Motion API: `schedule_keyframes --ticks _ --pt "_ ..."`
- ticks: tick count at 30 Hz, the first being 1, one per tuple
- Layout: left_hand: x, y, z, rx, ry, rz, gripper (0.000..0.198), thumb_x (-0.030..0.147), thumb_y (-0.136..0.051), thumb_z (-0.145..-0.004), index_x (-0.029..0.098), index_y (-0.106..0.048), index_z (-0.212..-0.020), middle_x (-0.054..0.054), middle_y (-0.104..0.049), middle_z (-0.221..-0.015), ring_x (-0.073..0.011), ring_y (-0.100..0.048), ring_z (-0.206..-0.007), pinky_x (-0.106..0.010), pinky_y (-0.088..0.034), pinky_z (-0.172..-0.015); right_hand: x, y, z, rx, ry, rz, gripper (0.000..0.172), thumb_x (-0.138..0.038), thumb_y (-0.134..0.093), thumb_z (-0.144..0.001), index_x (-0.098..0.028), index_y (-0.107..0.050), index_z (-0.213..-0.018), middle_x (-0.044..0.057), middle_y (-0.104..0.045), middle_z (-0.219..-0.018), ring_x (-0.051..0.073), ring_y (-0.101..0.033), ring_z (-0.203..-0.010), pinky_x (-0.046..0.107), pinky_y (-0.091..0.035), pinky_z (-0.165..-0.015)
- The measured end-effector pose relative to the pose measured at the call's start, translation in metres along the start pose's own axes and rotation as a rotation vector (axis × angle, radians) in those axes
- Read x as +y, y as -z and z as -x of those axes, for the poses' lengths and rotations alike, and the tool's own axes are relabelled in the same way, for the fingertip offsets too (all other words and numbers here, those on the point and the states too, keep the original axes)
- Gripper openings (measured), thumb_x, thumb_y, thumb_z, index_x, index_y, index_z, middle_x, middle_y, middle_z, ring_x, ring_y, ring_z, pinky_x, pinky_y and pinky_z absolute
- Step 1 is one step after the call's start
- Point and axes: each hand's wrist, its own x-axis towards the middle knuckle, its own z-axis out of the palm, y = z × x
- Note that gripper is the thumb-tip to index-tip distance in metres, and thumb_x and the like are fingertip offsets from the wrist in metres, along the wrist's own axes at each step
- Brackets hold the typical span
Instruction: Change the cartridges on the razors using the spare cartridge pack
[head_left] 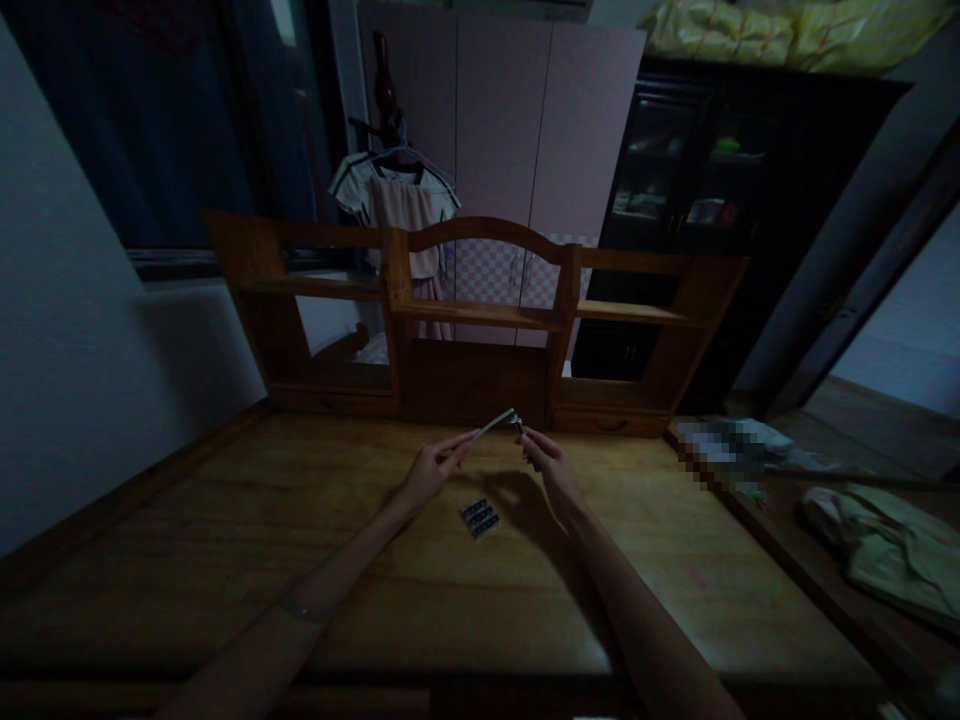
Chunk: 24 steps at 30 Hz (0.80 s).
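Both my hands are raised over a wooden desk (225, 540). My left hand (435, 468) pinches the handle of a slim silver razor (495, 423) that slants up to the right. My right hand (546, 463) has its fingers closed at the razor's head (517, 424). Below and between the hands, a small dark pack of razor cartridges (480, 517) lies flat on the desk. A thin bracelet sits on my left wrist.
A wooden shelf unit (480, 315) stands along the desk's far edge. Behind it are a pink wardrobe (517, 130), clothes on a hanger (397, 200) and a dark glass cabinet (675, 170). Cloth and papers (877, 545) lie to the right. A white wall is on the left.
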Motion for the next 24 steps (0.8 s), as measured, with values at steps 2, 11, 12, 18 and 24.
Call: schedule_keyframes --ticks 2,11,12,18,24 --pt "0.0011 -0.0002 0.0004 -0.009 0.011 -0.006 0.043 0.04 -0.05 -0.084 0.018 -0.059 -0.12 -0.005 -0.069 -0.095 -0.013 -0.056 -0.07 -0.021 -0.044 -0.063 -0.0005 0.0009 -0.0013 0.033 0.002 0.015 0.036 -0.042 -0.063 -0.075 -0.02 -0.069 -0.103 0.005 -0.065 -0.089 0.015 -0.05 -0.071 0.026 -0.038 -0.063" --pt "-0.0001 -0.0004 0.0014 0.01 0.004 -0.023 0.04 0.04 -0.051 -0.084 0.022 -0.06 -0.118 -0.004 -0.065 -0.112 -0.0147 -0.059 -0.08 -0.025 -0.046 -0.074 0.0049 0.0089 -0.0074 0.146 0.046 0.081 0.043 -0.045 -0.063 -0.074 -0.019 -0.067 -0.108 0.005 -0.066 -0.092 0.016 -0.052 -0.071 0.028 -0.04 -0.065" --pt "0.0 -0.0001 0.0012 0.026 0.01 -0.025 0.04 0.04 -0.05 -0.084 0.022 -0.059 -0.119 -0.004 -0.065 -0.112 -0.0144 -0.059 -0.078 -0.024 -0.046 -0.072 0.0056 0.0084 -0.007 0.136 0.06 0.089 0.043 -0.045 -0.063 -0.074 -0.019 -0.067 -0.108 0.006 -0.066 -0.094 0.016 -0.053 -0.074 0.028 -0.041 -0.067" --pt "0.0039 -0.0014 0.0009 0.008 -0.025 -0.014 0.041 0.04 -0.051 -0.083 0.02 -0.06 -0.118 -0.005 -0.063 -0.117 -0.0157 -0.059 -0.084 -0.025 -0.046 -0.077 0.0067 0.0022 -0.0031 0.073 0.104 0.131 0.038 -0.044 -0.062 -0.076 -0.02 -0.068 -0.105 0.007 -0.066 -0.099 0.019 -0.057 -0.083 0.03 -0.043 -0.072" --pt "0.0019 -0.0024 0.0006 0.007 0.019 -0.007 0.043 0.042 -0.052 -0.083 0.018 -0.06 -0.118 -0.005 -0.069 -0.098 -0.0129 -0.056 -0.072 -0.024 -0.046 -0.069 0.0006 0.0012 -0.0009 0.063 0.132 0.151 0.037 -0.045 -0.061 -0.077 -0.021 -0.068 -0.104 0.007 -0.065 -0.102 0.022 -0.057 -0.092 0.033 -0.043 -0.08"
